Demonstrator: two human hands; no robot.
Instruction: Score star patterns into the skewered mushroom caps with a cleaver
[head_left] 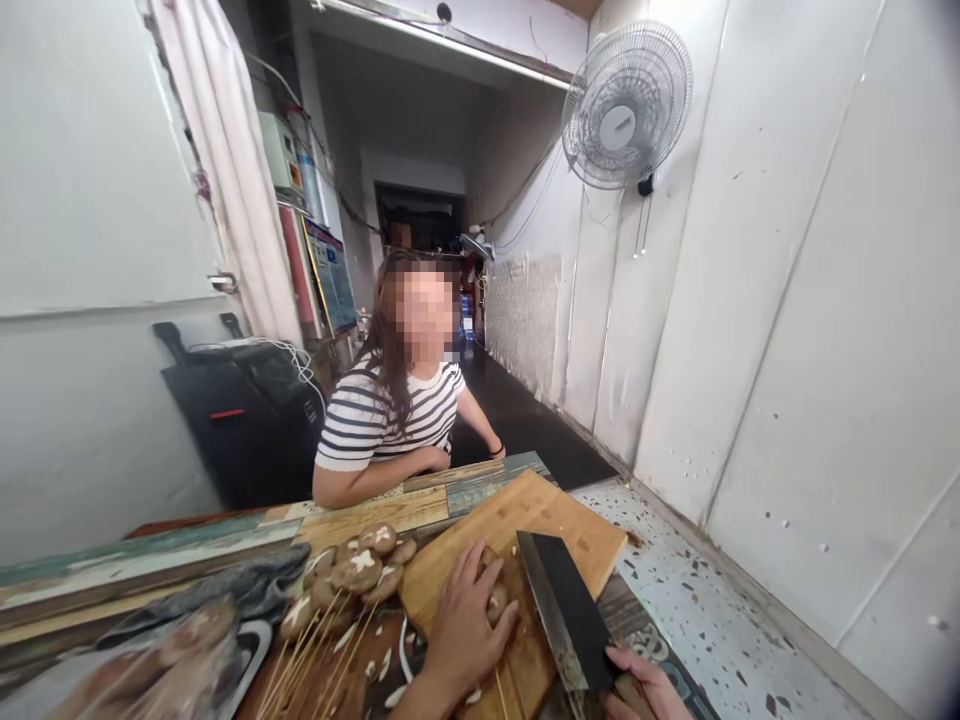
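Mushroom (496, 600) lies on the cutting board (525, 520), my left hand (465, 625) curled down over it so it won't roll. My right hand (645, 690) is closed round the cleaver (566, 610) alongside.

No writing is reading clearly anywhere. The round white wire-caged wall fan (626, 105), far right, is carrying a small dark mark on its hub, too small to read. The blue printed poster (334, 275), far left, is showing only blurred print.
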